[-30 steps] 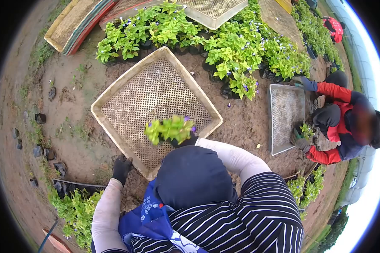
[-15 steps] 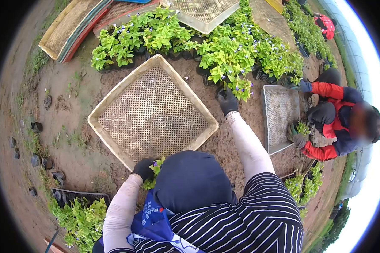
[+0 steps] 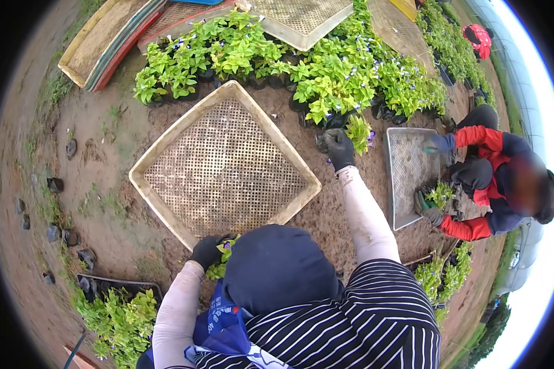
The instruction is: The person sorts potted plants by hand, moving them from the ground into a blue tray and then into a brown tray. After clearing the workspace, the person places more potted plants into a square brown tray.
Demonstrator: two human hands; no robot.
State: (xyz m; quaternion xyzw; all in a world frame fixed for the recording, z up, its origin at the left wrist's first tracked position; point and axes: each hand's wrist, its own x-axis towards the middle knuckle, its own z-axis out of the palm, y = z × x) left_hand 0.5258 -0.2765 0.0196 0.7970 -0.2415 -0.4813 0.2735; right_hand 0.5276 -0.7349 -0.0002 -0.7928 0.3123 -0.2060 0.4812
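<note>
My right hand (image 3: 338, 152), in a dark glove, is closed around a small potted flower plant at the front of the plant row. The plant's leaves and purple flower (image 3: 358, 133) stick out on the right, and its dark pot is mostly covered by my fingers. My left hand (image 3: 207, 251), also gloved, is closed at the near corner of the mesh tray, with a second flowering plant (image 3: 227, 248) in it. My cap hides part of that plant. Between my hands lies the beige mesh tray (image 3: 224, 169), with nothing standing in it.
Dense potted plants (image 3: 246, 52) line the far side. Stacked trays (image 3: 108, 46) stand at the upper left. A co-worker (image 3: 498, 166) crouches at right by a grey tray (image 3: 406, 178), holding a plant (image 3: 440, 195). Black pots (image 3: 55, 185) are scattered over the mud at left.
My right hand has pulled back slightly from the row, bringing a plant out tilted. My left hand has barely moved. The co-worker's upper hand has moved from the plants to over the grey tray.
</note>
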